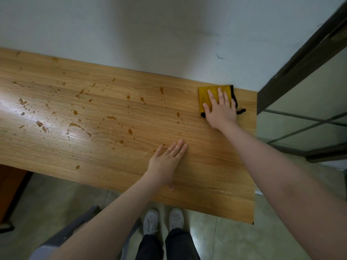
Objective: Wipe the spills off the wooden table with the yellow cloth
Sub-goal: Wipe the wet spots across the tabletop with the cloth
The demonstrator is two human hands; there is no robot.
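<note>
Cloth: the yellow cloth (214, 97) lies flat at the far right corner of the counter (206, 175), close to the wall, with a dark edging trailing off its right side.
Right hand: my right hand (221, 109) presses on the cloth, fingers (213, 97) straight and spread wide, nothing curled round it.
Left hand: my left hand (165, 160) rests flat on bare wood near the front edge, fingers straight and close together, holding nothing.
Spills: brown drops and streaks (75, 113) scatter over the middle and left of the counter, well apart from the cloth; I judge the wiping barely begun.
Doing it well: I would keep the palm flat for even pressure, sweep leftward in overlapping passes, and lift my left hand before the cloth reaches the drops beside it.
Containers: I see 0 bowls, cups or bins in view, so nothing holds anything here.
</note>
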